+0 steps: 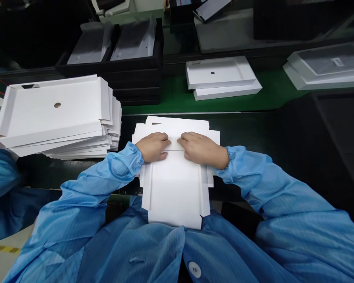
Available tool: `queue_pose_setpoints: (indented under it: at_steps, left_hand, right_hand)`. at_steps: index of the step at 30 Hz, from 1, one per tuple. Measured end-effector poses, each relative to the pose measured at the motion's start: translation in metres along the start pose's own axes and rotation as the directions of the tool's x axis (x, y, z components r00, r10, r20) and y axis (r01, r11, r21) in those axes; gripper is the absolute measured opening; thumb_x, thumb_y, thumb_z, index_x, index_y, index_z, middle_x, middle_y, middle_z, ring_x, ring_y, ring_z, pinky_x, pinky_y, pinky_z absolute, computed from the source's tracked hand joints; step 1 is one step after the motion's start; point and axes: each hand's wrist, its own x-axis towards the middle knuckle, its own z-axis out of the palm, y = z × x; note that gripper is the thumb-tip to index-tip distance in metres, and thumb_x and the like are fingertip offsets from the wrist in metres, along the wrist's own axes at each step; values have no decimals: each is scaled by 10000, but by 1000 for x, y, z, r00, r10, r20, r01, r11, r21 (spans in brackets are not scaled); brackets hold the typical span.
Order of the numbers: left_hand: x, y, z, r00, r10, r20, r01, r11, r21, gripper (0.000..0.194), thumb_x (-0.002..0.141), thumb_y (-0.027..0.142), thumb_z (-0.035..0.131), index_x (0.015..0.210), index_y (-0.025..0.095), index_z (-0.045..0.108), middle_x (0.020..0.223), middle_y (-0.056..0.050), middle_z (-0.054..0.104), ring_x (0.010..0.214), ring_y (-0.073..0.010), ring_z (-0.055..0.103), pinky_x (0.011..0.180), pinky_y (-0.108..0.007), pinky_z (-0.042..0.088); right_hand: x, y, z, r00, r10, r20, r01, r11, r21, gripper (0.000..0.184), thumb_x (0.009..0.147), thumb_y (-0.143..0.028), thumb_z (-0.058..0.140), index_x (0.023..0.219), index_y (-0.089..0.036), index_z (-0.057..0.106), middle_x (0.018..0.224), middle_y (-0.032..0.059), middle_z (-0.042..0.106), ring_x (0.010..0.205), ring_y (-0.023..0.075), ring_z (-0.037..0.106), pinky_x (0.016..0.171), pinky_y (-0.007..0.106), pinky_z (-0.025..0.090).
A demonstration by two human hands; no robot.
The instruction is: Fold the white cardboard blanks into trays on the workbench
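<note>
A flat white cardboard box blank [174, 184] lies on the dark work surface in front of me, its near end hanging over my lap. My left hand [152, 147] and my right hand [201, 148] rest side by side on its middle, fingers curled and pressed down along a fold line. The knuckles face up and the fingertips are tucked under, so what lies beneath them is hidden. More white blanks [177, 126] lie under and beyond the one I press. Both arms wear blue smock sleeves.
A tall stack of folded white trays [59, 118] sits at the left. Two finished white trays [221, 78] lie on the green conveyor belt [171, 98]. Black bins [129, 51] stand behind, more white trays [327, 65] at far right. Another person's blue sleeve [0, 173] is at left.
</note>
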Motion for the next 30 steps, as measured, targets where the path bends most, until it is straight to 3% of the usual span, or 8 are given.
queue_pose_setpoints:
  at_steps: [7, 13, 17, 19, 22, 25, 30]
  left_hand:
    - [9, 13, 4, 998, 8, -66, -4, 999, 48, 389, 820, 114, 518, 1179, 99, 667, 1099, -150, 628, 1022, -275, 585, 957, -419, 445]
    - [10, 16, -1, 1000, -24, -17, 25, 997, 71, 363, 843, 138, 504, 1166, 96, 664, 1085, -151, 633, 1010, -280, 598, 891, -413, 473]
    - [21, 10, -5, 998, -35, 55, 33, 999, 36, 325, 914, 146, 440, 1137, 125, 676, 1089, -141, 666, 1029, -267, 621, 899, -395, 470]
    - [30, 2, -7, 993, -67, 100, 71, 997, -34, 323, 931, 169, 449, 1182, 166, 652, 1081, -112, 691, 1013, -249, 640, 861, -363, 474]
    - [41, -11, -13, 967, -212, 144, 230, 966, -116, 348, 944, 288, 511, 1282, 244, 578, 1037, -64, 719, 947, -241, 666, 764, -332, 469]
    - [43, -20, -18, 945, -298, 134, 313, 944, -108, 347, 935, 412, 558, 1261, 295, 584, 1022, -39, 726, 952, -247, 669, 771, -334, 462]
    - [31, -27, -11, 990, -143, -10, 143, 988, -53, 478, 891, 514, 639, 1303, 274, 606, 1216, -60, 680, 1167, -267, 601, 994, -383, 410]
  right_hand:
    - [9, -7, 6, 999, 43, -10, -43, 998, -34, 287, 895, -120, 433, 1063, -95, 665, 1052, 182, 642, 953, 291, 563, 793, 390, 404]
    - [11, -5, 8, 998, 69, -10, -69, 997, -28, 298, 936, -132, 410, 1017, -109, 696, 1021, 175, 665, 938, 283, 588, 770, 382, 423]
    - [18, 12, 3, 996, 89, 24, -90, 992, 85, 315, 977, -220, 433, 965, -145, 739, 1008, 152, 700, 921, 269, 620, 802, 372, 436]
    - [27, 22, -1, 981, 159, 108, -175, 970, 166, 300, 977, -291, 480, 979, -168, 753, 998, 130, 724, 910, 268, 646, 779, 357, 444]
    - [37, 32, -6, 954, 231, 191, -280, 914, 294, 265, 938, -342, 587, 1131, -216, 717, 1082, 77, 741, 964, 255, 666, 769, 318, 456]
    - [34, 35, -6, 970, 216, 107, -239, 920, 311, 367, 942, -327, 602, 1295, -226, 622, 1198, 70, 712, 1055, 250, 648, 833, 315, 460]
    - [18, 33, 4, 995, 88, -53, -84, 995, 58, 459, 988, -413, 535, 1352, -139, 589, 1173, 151, 679, 1103, 295, 594, 936, 379, 429]
